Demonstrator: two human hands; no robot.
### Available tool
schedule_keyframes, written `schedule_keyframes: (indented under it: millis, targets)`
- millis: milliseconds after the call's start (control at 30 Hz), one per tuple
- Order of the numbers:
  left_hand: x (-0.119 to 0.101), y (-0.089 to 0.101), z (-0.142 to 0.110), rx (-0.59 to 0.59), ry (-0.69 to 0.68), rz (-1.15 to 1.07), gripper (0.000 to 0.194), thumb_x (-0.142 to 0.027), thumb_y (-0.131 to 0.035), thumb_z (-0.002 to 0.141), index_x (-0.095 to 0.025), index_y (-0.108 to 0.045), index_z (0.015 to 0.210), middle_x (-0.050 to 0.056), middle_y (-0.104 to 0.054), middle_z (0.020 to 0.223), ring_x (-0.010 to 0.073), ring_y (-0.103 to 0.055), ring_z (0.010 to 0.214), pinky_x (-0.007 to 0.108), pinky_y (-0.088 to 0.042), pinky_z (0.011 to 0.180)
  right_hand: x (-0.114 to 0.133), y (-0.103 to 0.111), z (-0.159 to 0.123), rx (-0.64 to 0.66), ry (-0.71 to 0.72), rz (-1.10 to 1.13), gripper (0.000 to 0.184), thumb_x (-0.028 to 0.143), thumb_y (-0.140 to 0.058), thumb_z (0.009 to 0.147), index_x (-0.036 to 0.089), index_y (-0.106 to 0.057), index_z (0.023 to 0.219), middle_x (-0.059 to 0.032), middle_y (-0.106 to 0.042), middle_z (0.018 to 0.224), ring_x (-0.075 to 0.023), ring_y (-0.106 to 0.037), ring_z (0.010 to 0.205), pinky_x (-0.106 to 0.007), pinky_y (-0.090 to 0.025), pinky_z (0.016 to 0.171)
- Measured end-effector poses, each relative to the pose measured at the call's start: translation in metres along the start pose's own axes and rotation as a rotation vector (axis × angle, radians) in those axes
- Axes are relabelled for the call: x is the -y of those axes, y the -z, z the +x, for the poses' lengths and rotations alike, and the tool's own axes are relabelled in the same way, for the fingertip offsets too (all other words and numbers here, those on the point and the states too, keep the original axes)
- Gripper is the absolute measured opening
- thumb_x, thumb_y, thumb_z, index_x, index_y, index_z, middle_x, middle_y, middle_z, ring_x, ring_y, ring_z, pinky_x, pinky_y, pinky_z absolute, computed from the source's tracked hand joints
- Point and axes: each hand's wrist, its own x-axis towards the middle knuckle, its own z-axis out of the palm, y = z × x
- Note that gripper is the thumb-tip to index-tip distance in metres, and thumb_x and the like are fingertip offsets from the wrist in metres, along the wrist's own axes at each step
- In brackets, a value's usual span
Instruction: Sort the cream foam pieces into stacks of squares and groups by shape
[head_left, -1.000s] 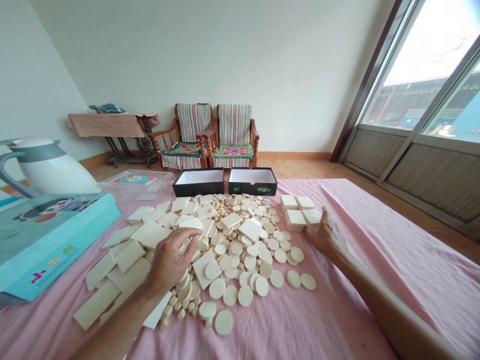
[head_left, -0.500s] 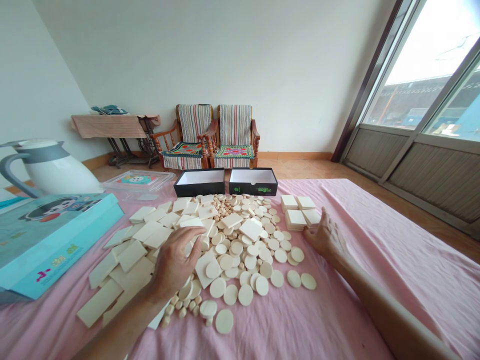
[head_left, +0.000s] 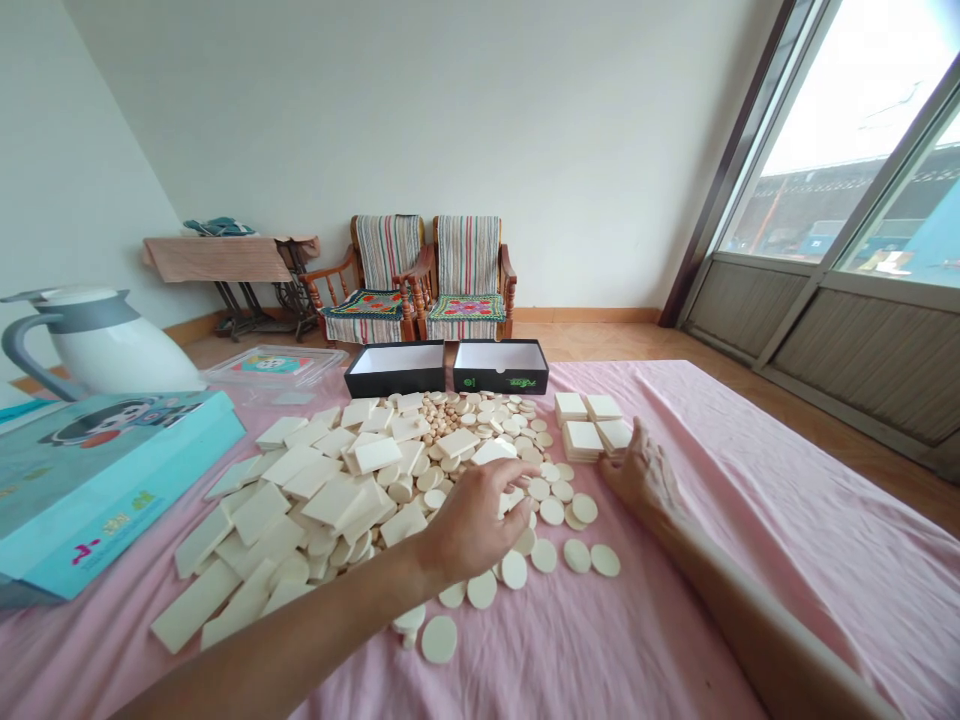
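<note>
Four short stacks of cream square wooden tiles (head_left: pixel 583 437) stand in a block on a pink cloth (head_left: pixel 750 440), the near right one partly covered by the right hand (head_left: pixel 640 478), which is open and set against its side. The left hand (head_left: pixel 480 515) curves over pale round wooden discs (head_left: pixel 439 639), thumb and fingers apart; something whitish shows in the gap, perhaps a piece, but I cannot tell whether it is held. Its forearm hides part of the heap of loose cream rectangular tiles (head_left: pixel 262 512). Beyond lie small wooden pegs (head_left: pixel 442 412), hard to separate, and two black open boxes with white insides (head_left: pixel 394 382). The turquoise printed box (head_left: pixel 150 480) is cut off at left.
</note>
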Motion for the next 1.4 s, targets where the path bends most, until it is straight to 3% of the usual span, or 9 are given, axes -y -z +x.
schedule_keyframes:
  millis: [200, 300, 367, 433, 533, 633, 967, 1267, 1400]
  targets:
    - [0.009, -0.038, 0.044, 0.053, 0.226, -0.41, 0.05, -0.021, -0.063, 0.078, -0.012, -0.054, 0.126, 0.018, -0.059, 0.128, 0.0266, -0.06, 0.115, 0.039, -0.051, 0.096, 0.002, 0.002, -0.002, -0.006, -0.015, -0.044, 0.08, 0.04, -0.05, 0.08, -0.003, -0.025, 0.142, -0.0253, -0.06, 0.113, -0.0361, -0.056, 0.102, -0.042, -0.041, 0.084]
    - [0.018, -0.055, 0.061, 0.023, 0.364, -0.605, 0.05, -0.036, -0.061, 0.084, -0.013, -0.052, 0.127, 0.019, -0.052, 0.137, 0.0275, -0.051, 0.126, 0.039, -0.044, 0.102, 0.002, 0.01, -0.003, -0.009, -0.034, -0.079, 0.082, 0.046, -0.051, 0.079, 0.001, -0.026, 0.144, -0.0252, -0.058, 0.119, -0.0378, -0.054, 0.106, -0.045, -0.04, 0.083]
    - [0.025, -0.065, 0.07, 0.017, 0.439, -0.685, 0.054, -0.051, -0.055, 0.086, -0.014, -0.052, 0.126, 0.017, -0.053, 0.136, 0.0284, -0.051, 0.125, 0.04, -0.045, 0.101, 0.0, 0.018, -0.004, -0.072, -0.003, -0.05, 0.078, 0.047, -0.051, 0.077, 0.008, -0.031, 0.142, -0.0209, -0.058, 0.123, -0.0375, -0.052, 0.108, -0.047, -0.04, 0.083]
    - [0.032, -0.073, 0.079, 0.016, 0.474, -0.714, 0.058, -0.061, -0.049, 0.086, -0.015, -0.054, 0.123, 0.016, -0.057, 0.131, 0.0292, -0.054, 0.122, 0.04, -0.046, 0.099, -0.002, 0.024, -0.005, -0.149, 0.081, 0.052, 0.066, 0.037, -0.05, 0.078, 0.015, -0.036, 0.138, -0.0127, -0.064, 0.117, -0.0324, -0.053, 0.104, -0.043, -0.04, 0.083]
    - [0.038, -0.081, 0.09, 0.011, 0.492, -0.734, 0.06, -0.065, -0.043, 0.087, -0.017, -0.056, 0.12, 0.014, -0.062, 0.125, 0.0282, -0.055, 0.12, 0.038, -0.046, 0.098, -0.001, 0.028, -0.006, -0.198, 0.237, 0.191, 0.055, 0.02, -0.044, 0.079, 0.018, -0.039, 0.134, -0.004, -0.071, 0.101, -0.0252, -0.055, 0.093, -0.036, -0.04, 0.08]
    - [0.04, -0.086, 0.099, 0.01, 0.494, -0.757, 0.058, -0.065, -0.042, 0.087, -0.02, -0.057, 0.119, 0.011, -0.065, 0.121, 0.0263, -0.056, 0.119, 0.037, -0.045, 0.099, 0.004, 0.026, -0.007, -0.186, 0.302, 0.176, 0.054, 0.015, -0.044, 0.079, 0.018, -0.04, 0.132, -0.0029, -0.072, 0.096, -0.0242, -0.054, 0.09, -0.033, -0.038, 0.076]
    - [0.04, -0.091, 0.104, 0.042, 0.507, -0.794, 0.055, -0.062, -0.044, 0.088, -0.021, -0.056, 0.122, 0.009, -0.067, 0.12, 0.025, -0.059, 0.115, 0.037, -0.043, 0.099, 0.016, 0.018, -0.008, -0.169, 0.364, -0.109, 0.051, 0.014, -0.047, 0.08, 0.012, -0.043, 0.131, -0.0074, -0.07, 0.079, -0.0256, -0.055, 0.089, -0.034, -0.027, 0.076]
    - [0.033, -0.093, 0.102, 0.055, 0.495, -0.821, 0.055, -0.063, -0.043, 0.088, -0.023, -0.055, 0.123, 0.009, -0.067, 0.118, 0.0237, -0.06, 0.112, 0.036, -0.045, 0.097, 0.015, 0.013, -0.006, -0.175, 0.396, -0.103, 0.06, 0.01, -0.048, 0.074, 0.012, -0.041, 0.134, -0.0065, -0.068, 0.077, -0.0252, -0.055, 0.088, -0.035, -0.026, 0.076]
    - [0.029, -0.096, 0.1, 0.032, 0.465, -0.783, 0.057, -0.063, -0.044, 0.087, -0.021, -0.054, 0.124, 0.009, -0.064, 0.124, 0.0254, -0.055, 0.12, 0.04, -0.04, 0.104, 0.017, 0.014, -0.008, -0.178, 0.41, -0.113, 0.064, 0.009, -0.048, 0.073, 0.012, -0.039, 0.137, -0.0064, -0.066, 0.074, -0.025, -0.054, 0.087, -0.034, -0.026, 0.075]
